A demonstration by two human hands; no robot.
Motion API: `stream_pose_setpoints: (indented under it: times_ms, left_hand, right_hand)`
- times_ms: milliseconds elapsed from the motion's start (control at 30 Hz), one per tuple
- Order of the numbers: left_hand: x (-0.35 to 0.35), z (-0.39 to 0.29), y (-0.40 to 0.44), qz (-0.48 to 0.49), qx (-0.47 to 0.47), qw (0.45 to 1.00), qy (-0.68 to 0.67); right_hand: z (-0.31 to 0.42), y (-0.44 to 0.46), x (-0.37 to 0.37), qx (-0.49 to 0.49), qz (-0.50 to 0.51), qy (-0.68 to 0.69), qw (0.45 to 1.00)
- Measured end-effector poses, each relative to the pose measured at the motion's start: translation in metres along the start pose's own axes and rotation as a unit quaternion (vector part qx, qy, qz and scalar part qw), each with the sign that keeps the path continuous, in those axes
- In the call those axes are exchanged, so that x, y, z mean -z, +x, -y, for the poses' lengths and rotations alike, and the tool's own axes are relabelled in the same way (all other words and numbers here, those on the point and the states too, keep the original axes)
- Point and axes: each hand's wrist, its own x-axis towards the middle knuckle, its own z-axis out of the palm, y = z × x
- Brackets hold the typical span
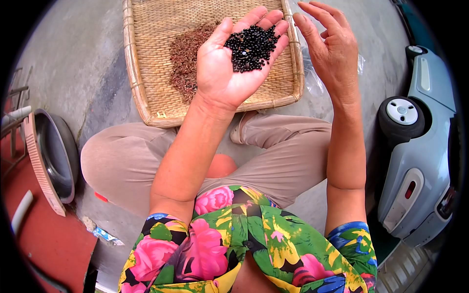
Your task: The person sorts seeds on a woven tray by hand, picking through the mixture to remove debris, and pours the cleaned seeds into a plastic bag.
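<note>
My left hand (220,78) is palm up over the woven tray, cupping a heap of small shiny black seeds (251,48). A few pale or brownish bits lie among the seeds. Beside it on the right, my right hand (327,46) is raised with bent fingers and the thumb apart from them; nothing shows in it. Below the left hand is a shallow bamboo tray (154,63) with a raised rim. Reddish-brown husks or seeds (185,61) form a pile in it, partly hidden by my left hand.
My legs (132,151) are folded before the tray. A grey ride-on toy car (415,146) stands at the right. On the left are a metal basin (58,156) and a red surface (53,234). Clear plastic (312,73) lies by the tray's right rim.
</note>
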Motion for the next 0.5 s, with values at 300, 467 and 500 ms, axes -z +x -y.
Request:
stream_pose_setpoints:
  times_ms: [300,467,500]
  left_hand:
    - [0.017,-0.011,-0.003,0.107,0.058,0.992,-0.033]
    - [0.005,-0.002,-0.005,0.082,0.050,0.995,-0.017]
    - [-0.004,0.002,-0.006,0.033,0.027,0.999,0.022]
  right_hand:
    - [0.013,-0.011,-0.017,0.208,0.036,0.100,0.972]
    - [0.007,-0.008,-0.012,0.190,0.030,0.094,0.977]
    - [0.006,-0.008,-0.012,0.174,0.016,0.084,0.981]
